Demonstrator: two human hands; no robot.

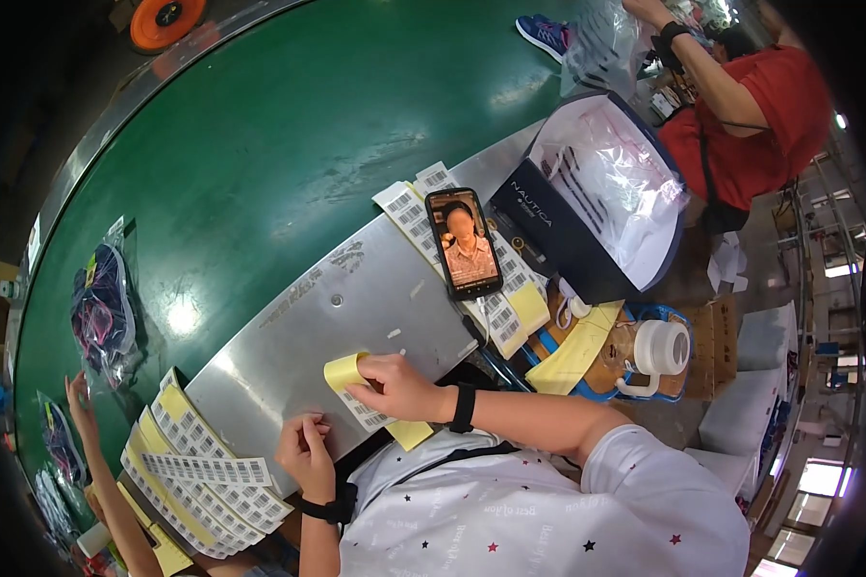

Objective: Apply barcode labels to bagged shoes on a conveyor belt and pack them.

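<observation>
My right hand (399,387) grips a strip of barcode labels (364,409) on yellow backing. The strip's upper end curls over my fingers and its tail hangs below them. To its left, my left hand (306,452) is closed with thumb and fingertips together; what they hold, if anything, is too small to make out. Beside that hand fans a stack of barcode label sheets (197,471). More label sheets (414,216) lie farther right under a phone (464,245), whose lit screen shows a person.
A steel ledge (308,322) edges the green conveyor belt (289,125), which carries bagged shoes (104,313). At right stand an open dark blue shoebox (577,221) and a white-lidded jug (659,348). Another person's hand (82,409) reaches in at left; a person in red (770,115) works far right.
</observation>
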